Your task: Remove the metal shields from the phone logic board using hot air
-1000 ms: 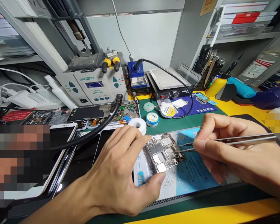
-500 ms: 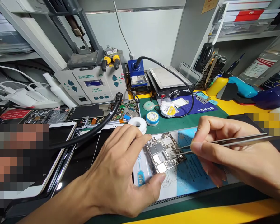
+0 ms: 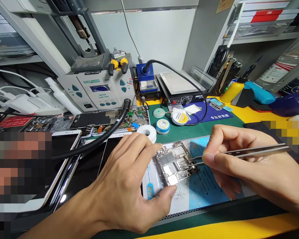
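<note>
Head view showed a circuit board [image 3: 173,164] lying on a blue-and-white printed pad [image 3: 204,196], in the pad's left half and close to its far edge. The board was roughly rectangular and slightly askew, its dark, uneven outline crowded with tiny components. A grey block sat towards its left side, pale rectangular patches marked its near-left part, and silvery areas filled much of the middle; smaller details were too fine to read.

The left hand [image 3: 129,176] arched beside the board, thumb and index finger set wide apart. The index fingertip lay at the board's far left corner and the thumb tip at its near left corner; whether they pressed on it could not be told.

The right hand [image 3: 244,162] had its thumb and forefinger pinched on metal tweezers [image 3: 259,151], which ran back across the hand towards the desk's right edge. Its other fingers curled below, over the pad's right half. The tweezers' slightly parted tips reached over the board; contact with its surface could not be made out.

Under the pad, a green mat [image 3: 194,129] covered part of the desk [image 3: 239,226], whose near edge showed yellow. A white ring-shaped spool [image 3: 152,134] lay just beyond the left fingers, beside a small round tin [image 3: 162,126].
</note>
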Action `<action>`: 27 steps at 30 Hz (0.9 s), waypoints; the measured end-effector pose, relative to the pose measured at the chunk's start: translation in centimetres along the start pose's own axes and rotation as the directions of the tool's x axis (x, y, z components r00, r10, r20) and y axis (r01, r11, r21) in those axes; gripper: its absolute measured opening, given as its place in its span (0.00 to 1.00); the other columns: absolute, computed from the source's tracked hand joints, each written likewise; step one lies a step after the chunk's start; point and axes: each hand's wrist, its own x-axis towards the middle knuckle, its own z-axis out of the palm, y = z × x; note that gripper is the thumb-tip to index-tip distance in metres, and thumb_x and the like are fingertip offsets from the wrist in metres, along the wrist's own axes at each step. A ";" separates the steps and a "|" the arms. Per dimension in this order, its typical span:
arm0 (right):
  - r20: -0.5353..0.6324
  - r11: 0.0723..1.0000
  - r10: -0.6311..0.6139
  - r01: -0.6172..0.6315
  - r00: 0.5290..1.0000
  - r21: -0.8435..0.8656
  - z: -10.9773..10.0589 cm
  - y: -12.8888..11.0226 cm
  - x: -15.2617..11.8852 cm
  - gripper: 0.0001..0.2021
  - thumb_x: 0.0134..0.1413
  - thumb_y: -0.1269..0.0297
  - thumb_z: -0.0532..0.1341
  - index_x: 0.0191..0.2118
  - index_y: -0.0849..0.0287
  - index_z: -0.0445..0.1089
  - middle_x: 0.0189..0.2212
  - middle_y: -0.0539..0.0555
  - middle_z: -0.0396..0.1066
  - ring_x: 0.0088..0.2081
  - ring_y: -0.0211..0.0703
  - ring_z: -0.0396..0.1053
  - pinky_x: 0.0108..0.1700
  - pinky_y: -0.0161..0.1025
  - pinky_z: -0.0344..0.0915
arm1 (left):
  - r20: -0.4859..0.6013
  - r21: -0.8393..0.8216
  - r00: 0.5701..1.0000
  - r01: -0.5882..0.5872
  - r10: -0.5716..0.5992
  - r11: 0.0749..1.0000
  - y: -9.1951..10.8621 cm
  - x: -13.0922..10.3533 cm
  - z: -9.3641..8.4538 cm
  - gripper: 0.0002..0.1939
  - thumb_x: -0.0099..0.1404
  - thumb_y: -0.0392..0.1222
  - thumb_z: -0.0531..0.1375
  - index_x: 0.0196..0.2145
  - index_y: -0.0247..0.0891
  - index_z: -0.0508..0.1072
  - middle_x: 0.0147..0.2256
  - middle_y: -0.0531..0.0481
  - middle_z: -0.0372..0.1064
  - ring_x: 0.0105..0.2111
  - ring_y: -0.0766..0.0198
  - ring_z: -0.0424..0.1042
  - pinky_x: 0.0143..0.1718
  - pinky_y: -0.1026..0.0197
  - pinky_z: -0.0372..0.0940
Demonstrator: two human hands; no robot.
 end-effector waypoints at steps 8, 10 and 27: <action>0.004 0.999 0.034 -0.034 0.999 0.012 0.4 -0.5 -0.1 0.09 0.51 0.65 0.70 0.25 0.50 0.71 0.13 0.44 0.71 0.12 0.40 0.68 0.13 0.30 0.63 | -0.009 -0.006 1.000 -0.008 0.008 1.000 0.1 0.0 0.0 0.19 0.58 0.42 0.65 0.45 0.30 0.71 0.38 0.39 0.67 0.39 0.51 0.66 0.41 0.45 0.63; 0.005 0.999 0.035 -0.035 0.999 0.011 0.4 -0.6 -0.1 0.09 0.51 0.65 0.70 0.24 0.50 0.71 0.13 0.44 0.71 0.12 0.39 0.68 0.13 0.30 0.63 | -0.013 -0.009 1.000 -0.015 0.015 1.000 0.1 -0.1 0.0 0.20 0.58 0.41 0.65 0.46 0.30 0.70 0.39 0.39 0.67 0.39 0.51 0.66 0.41 0.44 0.64; -0.021 0.999 -0.030 0.029 0.999 -0.041 0.8 -1.5 -0.3 0.11 0.45 0.66 0.72 0.21 0.49 0.70 0.11 0.44 0.70 0.11 0.39 0.66 0.12 0.29 0.64 | -0.057 0.006 0.996 -0.073 0.073 0.997 0.1 -0.4 -0.2 0.27 0.56 0.37 0.66 0.52 0.23 0.70 0.41 0.37 0.66 0.43 0.50 0.66 0.46 0.43 0.66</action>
